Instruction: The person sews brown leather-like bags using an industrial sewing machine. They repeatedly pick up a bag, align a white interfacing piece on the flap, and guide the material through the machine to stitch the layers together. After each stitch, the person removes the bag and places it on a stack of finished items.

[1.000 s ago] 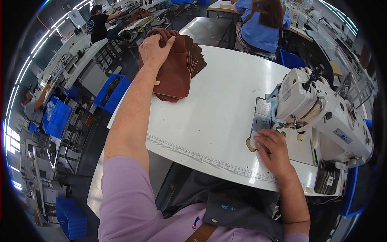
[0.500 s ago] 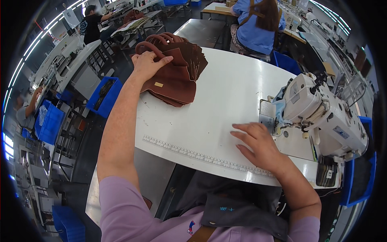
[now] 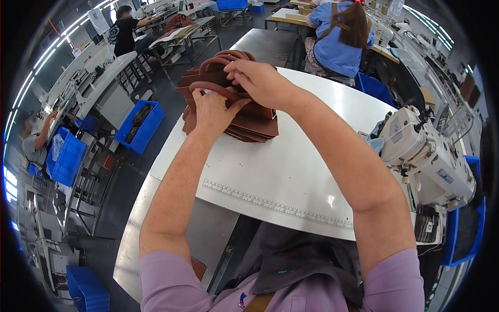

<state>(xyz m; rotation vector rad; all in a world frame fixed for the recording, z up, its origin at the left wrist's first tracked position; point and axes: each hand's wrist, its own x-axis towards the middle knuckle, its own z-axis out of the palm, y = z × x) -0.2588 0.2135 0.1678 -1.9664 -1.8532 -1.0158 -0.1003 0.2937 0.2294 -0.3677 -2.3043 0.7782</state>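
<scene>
And there the left hand [image 3: 212,112] grips the front looped handle [image 3: 212,85] of the brown stack [image 3: 258,128] on the white worktop [image 3: 306,171], the right hand [image 3: 260,84] half-curled over it, hold unclear.

Dark floor [image 3: 118,203], apparently a window [image 3: 10,186].

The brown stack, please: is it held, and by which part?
The left hand appears to hold the nearest handle; whether the right hand holds anything is unclear.

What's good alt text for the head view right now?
A person's left hand and right hand are at a stack of brown pieces with looped handles on a white table; a white sewing machine stands at right.
</scene>
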